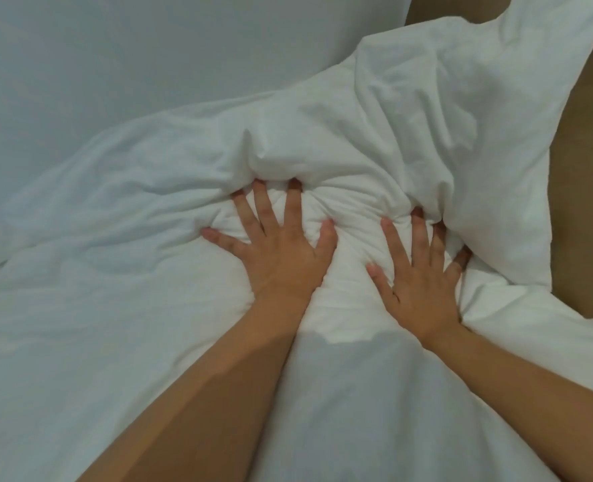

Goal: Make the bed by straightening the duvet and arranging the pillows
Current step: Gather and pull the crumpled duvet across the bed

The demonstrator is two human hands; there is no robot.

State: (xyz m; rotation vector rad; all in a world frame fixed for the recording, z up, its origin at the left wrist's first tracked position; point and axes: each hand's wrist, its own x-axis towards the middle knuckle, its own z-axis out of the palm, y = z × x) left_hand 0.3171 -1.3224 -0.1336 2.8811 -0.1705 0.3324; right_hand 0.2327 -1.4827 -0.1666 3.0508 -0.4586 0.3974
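Note:
A white duvet lies bunched and wrinkled across the bed, rising in a thick fold toward the upper right corner. My left hand presses flat into it near the middle, fingers spread wide. My right hand presses beside it, fingers spread, with the outer fingertips sunk under a fold of the duvet. Neither hand holds any cloth. No pillow shows in this view.
The smooth white bed sheet fills the upper left. A tan floor shows along the right edge and upper right, past the side of the bed.

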